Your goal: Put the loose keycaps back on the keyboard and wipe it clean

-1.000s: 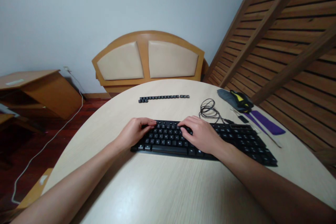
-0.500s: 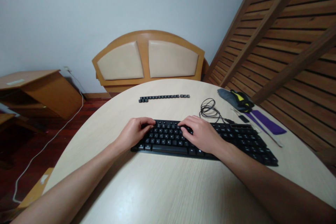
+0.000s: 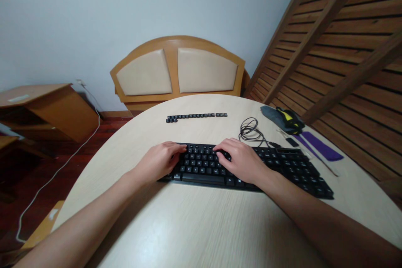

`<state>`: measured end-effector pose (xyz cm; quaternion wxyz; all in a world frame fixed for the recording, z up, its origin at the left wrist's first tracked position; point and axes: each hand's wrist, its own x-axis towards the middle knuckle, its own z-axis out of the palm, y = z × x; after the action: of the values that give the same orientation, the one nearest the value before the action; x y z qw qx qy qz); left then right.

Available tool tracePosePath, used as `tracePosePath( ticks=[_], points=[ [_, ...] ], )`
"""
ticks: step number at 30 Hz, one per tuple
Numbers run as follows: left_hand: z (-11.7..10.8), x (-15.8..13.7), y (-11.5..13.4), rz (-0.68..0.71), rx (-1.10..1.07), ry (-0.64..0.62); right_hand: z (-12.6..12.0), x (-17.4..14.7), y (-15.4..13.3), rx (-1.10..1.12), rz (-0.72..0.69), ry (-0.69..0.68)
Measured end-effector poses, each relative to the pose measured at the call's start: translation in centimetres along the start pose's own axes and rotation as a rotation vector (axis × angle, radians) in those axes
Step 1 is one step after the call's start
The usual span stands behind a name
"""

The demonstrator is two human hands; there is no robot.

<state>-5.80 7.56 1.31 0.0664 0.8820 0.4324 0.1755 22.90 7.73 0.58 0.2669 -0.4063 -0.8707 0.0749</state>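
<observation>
A black keyboard [image 3: 204, 179] lies on the light wooden table, its top row partly without keycaps. My left hand [image 3: 161, 160] is curled over the keyboard's upper left end, fingertips at the top row and thumb tucked down by the keys. Over the middle, my right hand [image 3: 240, 160] arches with bent fingers on the upper edge; its thumb and index finger nearly meet at the top row. Both hands grip the keyboard; anything small under the fingertips is hidden. Beyond it, loose black keycaps [image 3: 194, 116] stand in a long line, with a few in a second short row.
A coiled black cable [image 3: 250, 130] lies behind the keyboard. To the right are a grey, black and yellow item [image 3: 284, 119], a purple strip [image 3: 320, 146] and a thin rod [image 3: 326, 164]. The round table's edge [image 3: 103, 144] curves on the left; a padded headboard [image 3: 174, 67] stands behind.
My left hand has shifted slightly, its thumb moving down and in toward the palm. The keyboard has moved a touch to the right; my right hand stays nearly still.
</observation>
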Motion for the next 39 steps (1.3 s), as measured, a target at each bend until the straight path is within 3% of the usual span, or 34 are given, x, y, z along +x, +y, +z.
tracePosePath(
  ticks=[4,10,15,19,23,29,39],
  points=[
    [-0.8,-0.1,0.9,0.03,0.145,-0.037,0.1,-0.1,0.1,0.002,-0.002,0.003],
    [-1.0,-0.2,1.4,0.029,0.148,-0.102,-0.1,0.0,-0.1,-0.003,0.001,0.007],
    [-1.1,0.0,1.2,0.015,0.049,-0.058,-0.1,0.0,-0.1,0.001,-0.002,0.014],
    [-1.0,1.2,-1.1,-0.056,-0.015,0.016,0.0,-0.1,0.1,0.001,-0.006,0.01],
    [-0.6,3.5,-4.9,-0.163,0.18,0.164,0.0,-0.1,0.1,0.001,-0.008,0.012],
    [-0.2,6.8,-9.5,-0.185,0.267,0.159,0.0,0.0,0.0,0.012,-0.01,0.018],
    [1.5,8.6,-11.0,-0.183,0.274,0.132,-0.1,-0.1,0.0,0.015,-0.004,0.011]
  ],
)
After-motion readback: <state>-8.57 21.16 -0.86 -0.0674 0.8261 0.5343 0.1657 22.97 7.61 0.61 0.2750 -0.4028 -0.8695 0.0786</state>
